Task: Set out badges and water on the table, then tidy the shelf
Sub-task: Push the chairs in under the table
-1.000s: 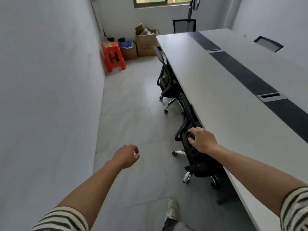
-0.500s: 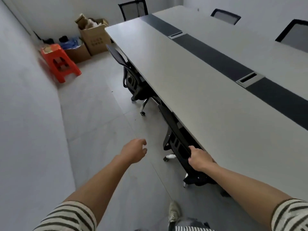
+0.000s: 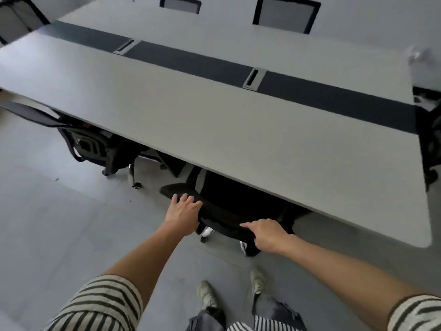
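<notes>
the top edge of the black mesh office chair [image 3: 223,219] is being gripped by the curled fingers of the right hand [image 3: 267,234] and is being touched by the nearly straight, released fingers of the left hand [image 3: 185,212].

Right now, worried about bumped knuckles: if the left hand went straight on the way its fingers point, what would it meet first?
The left hand rests on the black chair; beyond its top, probably the near edge of the table, or the gap beneath; depth is unclear.
</notes>
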Demonstrator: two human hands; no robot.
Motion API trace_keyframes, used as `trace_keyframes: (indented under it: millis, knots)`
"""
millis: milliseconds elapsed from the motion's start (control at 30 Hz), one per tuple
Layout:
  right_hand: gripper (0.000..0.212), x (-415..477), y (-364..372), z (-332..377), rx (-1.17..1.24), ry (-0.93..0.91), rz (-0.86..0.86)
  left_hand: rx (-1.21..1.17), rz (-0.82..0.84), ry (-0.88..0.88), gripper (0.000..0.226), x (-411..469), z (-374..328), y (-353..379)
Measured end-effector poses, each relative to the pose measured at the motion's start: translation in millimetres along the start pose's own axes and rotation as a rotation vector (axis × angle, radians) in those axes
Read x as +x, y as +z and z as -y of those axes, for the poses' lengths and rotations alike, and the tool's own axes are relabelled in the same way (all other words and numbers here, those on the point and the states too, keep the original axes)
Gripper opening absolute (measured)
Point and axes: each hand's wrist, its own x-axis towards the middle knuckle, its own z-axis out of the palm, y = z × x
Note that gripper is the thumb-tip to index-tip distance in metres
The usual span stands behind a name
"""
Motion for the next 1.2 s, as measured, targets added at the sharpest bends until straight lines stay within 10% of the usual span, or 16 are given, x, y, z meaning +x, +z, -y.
trace_keyframes:
  millis: [1200]
  knots:
    - [0.066,-224,191,111,0.022,-0.091,-0.046,0.003,0.083,0.018,0.043,-277,-31,154]
